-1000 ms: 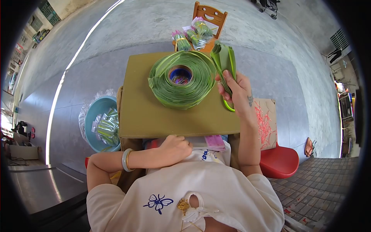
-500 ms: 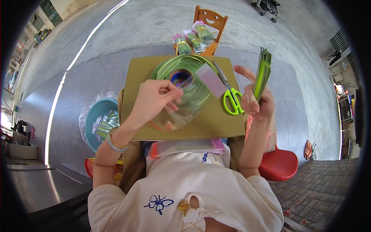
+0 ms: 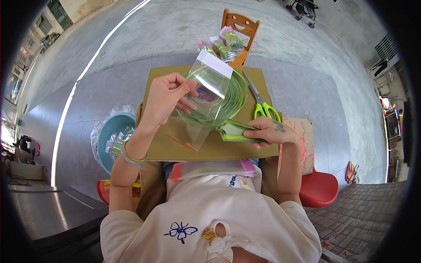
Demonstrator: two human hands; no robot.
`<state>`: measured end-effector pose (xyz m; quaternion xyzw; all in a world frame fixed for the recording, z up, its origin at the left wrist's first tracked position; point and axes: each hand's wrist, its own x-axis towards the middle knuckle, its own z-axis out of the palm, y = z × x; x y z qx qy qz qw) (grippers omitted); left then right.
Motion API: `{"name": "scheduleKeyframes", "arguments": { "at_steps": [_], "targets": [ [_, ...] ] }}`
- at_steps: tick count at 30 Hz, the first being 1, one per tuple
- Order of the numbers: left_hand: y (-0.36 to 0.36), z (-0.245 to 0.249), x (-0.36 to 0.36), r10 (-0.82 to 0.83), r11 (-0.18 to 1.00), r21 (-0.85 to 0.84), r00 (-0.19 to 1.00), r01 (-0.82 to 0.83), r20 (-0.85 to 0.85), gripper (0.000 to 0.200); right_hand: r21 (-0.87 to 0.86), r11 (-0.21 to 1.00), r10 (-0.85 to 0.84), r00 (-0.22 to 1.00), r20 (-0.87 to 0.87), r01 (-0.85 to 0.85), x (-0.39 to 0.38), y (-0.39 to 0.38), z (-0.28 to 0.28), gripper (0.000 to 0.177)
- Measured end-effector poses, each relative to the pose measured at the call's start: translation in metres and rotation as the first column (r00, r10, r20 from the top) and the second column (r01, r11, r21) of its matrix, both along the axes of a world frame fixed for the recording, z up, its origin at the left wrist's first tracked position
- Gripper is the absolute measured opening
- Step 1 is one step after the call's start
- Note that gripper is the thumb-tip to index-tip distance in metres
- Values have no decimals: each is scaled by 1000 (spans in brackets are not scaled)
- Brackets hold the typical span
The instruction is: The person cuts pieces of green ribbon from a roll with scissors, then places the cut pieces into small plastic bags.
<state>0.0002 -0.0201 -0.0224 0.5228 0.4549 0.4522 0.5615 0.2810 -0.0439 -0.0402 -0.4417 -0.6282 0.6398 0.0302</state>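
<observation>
My left hand (image 3: 169, 97) pinches the left edge of a clear plastic bag (image 3: 213, 78) with a white top strip, held up over the folding table (image 3: 163, 127). In my right hand (image 3: 271, 131) is a flat bundle of green strips (image 3: 234, 131), its cut ends pointing left beside the bag. Behind the bag lies a big coil of green ribbon (image 3: 239, 94), partly seen through the plastic. Green-handled scissors (image 3: 262, 105) rest just beyond my right hand, blades pointing away. On my lap sits a stack of clear bags (image 3: 210, 168) with pink and orange edges.
A wooden chair (image 3: 240, 24) past the table carries several filled packets (image 3: 230, 41). To the left, a blue basin (image 3: 105, 140) holds more packets. A red stool seat (image 3: 318, 188) and a cardboard piece (image 3: 305, 140) stand to the right.
The green bundle has swung down from upright at the right to nearly flat over the table, toward the bag. My left hand has raised the bag and spread it out.
</observation>
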Motion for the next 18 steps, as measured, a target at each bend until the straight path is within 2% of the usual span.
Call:
{"name": "scheduleKeyframes", "arguments": {
  "at_steps": [2,3,4,5,6,9,10,12,13,16,18],
  "targets": [
    [-3,-5,2,-131,991,-54,985,126,-110,17,1,991,136,981,142,-137,13,-6,-7,24],
    [-5,-9,5,-197,979,-85,967,185,-160,17,-39,994,101,995,-3,-101,19,-10,-4,24],
    [-10,-18,12,-347,936,-150,905,318,-248,15,-83,994,60,987,-147,-73,25,-15,3,26],
    [-18,-28,20,-486,872,-226,824,434,-292,16,-129,990,11,957,-289,-50,33,-17,6,28],
    [-26,-33,29,-569,813,-179,690,554,-447,21,-100,988,65,896,-440,-121,49,-11,-5,39],
    [-36,-40,47,-509,830,-106,666,548,-545,15,-99,994,-89,845,-527,43,50,-15,6,42],
    [-34,-38,47,-386,873,37,737,485,-554,13,-105,989,-139,860,-492,100,49,-17,9,43],
    [-26,-26,44,-171,968,108,908,228,-382,13,-126,986,-151,884,-442,105,46,-17,10,44],
    [-23,-18,42,-48,989,124,957,86,-287,14,-137,985,-155,895,-419,107,44,-17,10,44],
    [-16,-10,37,-19,981,180,962,70,-271,16,-133,990,-98,916,-389,49,29,-13,4,47],
    [-20,-8,38,-57,982,162,970,97,-238,17,-143,985,-140,919,-368,93,21,-11,4,46]
  ]
}}
